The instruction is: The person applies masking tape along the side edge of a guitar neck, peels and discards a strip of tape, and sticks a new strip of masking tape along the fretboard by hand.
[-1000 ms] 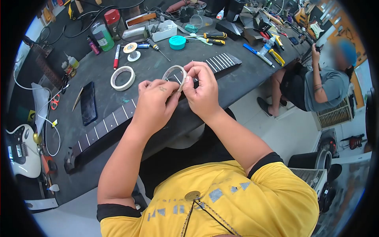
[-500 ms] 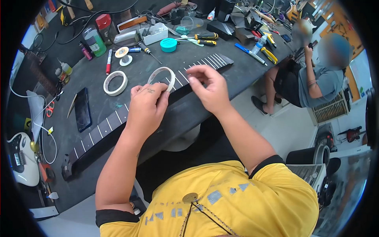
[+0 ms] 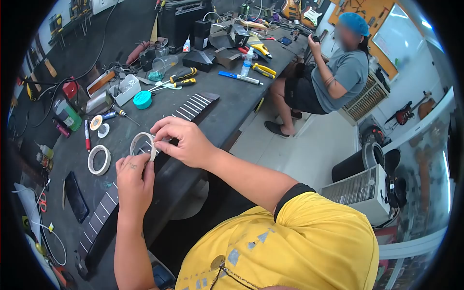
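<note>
My left hand (image 3: pixel 133 179) grips a roll of masking tape (image 3: pixel 133 144) by its lower edge, holding it up on its side. My right hand (image 3: pixel 181 142) is at the roll's right rim, thumb and curled fingers pinched against it; whether a loose tape end is between them is too small to tell. Beneath both hands lies a dark guitar neck (image 3: pixel 103 212) with pale fret lines, running diagonally along the bench edge. Its middle is hidden by my hands. A second tape roll (image 3: pixel 99 171) lies flat to the left.
On the bench (image 3: pixel 164 104) are a phone (image 3: pixel 76 197), a red marker (image 3: pixel 87 136), a solder spool (image 3: pixel 96 122), a teal tin (image 3: pixel 142 100), screwdrivers (image 3: pixel 183 74), a blue pen (image 3: pixel 240 78) and pliers (image 3: pixel 264 71). A person (image 3: pixel 340 72) sits at the right.
My right hand has come in from the right and now touches the tape roll. My view has turned right, shifting the bench leftward. The left hand keeps its hold.
</note>
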The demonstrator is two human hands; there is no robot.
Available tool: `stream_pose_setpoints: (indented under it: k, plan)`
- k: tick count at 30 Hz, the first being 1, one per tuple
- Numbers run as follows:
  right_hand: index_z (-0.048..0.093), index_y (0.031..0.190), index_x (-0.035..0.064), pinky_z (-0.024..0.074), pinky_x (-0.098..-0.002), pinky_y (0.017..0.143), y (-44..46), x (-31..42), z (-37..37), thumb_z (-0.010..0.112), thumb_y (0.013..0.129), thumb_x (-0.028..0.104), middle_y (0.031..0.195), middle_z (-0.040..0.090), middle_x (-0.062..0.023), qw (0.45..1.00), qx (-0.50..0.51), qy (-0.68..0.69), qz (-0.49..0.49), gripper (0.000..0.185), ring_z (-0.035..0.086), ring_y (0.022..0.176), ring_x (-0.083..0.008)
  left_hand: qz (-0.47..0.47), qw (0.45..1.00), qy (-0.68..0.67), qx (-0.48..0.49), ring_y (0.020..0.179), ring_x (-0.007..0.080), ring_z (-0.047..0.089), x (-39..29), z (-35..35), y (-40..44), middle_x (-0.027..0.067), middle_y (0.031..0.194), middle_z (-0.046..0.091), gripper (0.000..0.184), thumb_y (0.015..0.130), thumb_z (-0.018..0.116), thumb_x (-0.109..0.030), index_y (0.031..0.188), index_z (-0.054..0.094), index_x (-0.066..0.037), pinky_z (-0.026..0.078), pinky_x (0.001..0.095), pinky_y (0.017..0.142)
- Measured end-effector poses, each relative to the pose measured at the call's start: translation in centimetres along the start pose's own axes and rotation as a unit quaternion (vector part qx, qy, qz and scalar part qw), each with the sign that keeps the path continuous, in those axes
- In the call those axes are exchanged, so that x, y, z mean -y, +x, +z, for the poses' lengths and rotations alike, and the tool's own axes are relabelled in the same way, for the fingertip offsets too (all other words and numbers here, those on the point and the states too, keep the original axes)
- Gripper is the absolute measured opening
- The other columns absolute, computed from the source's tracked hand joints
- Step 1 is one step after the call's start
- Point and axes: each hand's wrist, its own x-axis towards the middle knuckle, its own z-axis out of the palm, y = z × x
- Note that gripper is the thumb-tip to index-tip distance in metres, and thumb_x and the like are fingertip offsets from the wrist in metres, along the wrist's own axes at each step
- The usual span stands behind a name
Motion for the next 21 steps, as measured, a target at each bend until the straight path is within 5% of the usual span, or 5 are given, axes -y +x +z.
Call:
stream_pose_setpoints:
  k: [18,21]
  plan:
    - [0.071,0.105,0.0029,0.0584,-0.0399,0.088,-1.4,-0.1,-0.3,0.079,0.093,0.008,0.118,0.071,-0.0120,1.000,-0.018,-0.009,-0.014,0.016,0.071,0.102,-0.0282,0.029,0.999,0.017,0.003,0.088,0.0356,0.066,-0.7,0.2,0.0,0.0140,0.090,0.070,0.007,0.097,0.075,0.000,0.103,0.071,-0.002,0.049,0.0460,0.086]
    - [0.073,0.109,0.0021,0.0587,-0.0385,0.088,-1.4,1.2,-0.5,0.081,0.093,0.009,0.117,0.071,-0.0115,0.995,-0.040,0.040,0.085,0.019,0.071,0.101,-0.0256,0.017,1.000,0.014,0.004,0.091,0.0365,0.068,-0.6,0.1,-0.2,0.0151,0.091,0.072,0.008,0.096,0.076,-0.001,0.103,0.073,-0.001,0.049,0.0476,0.086]
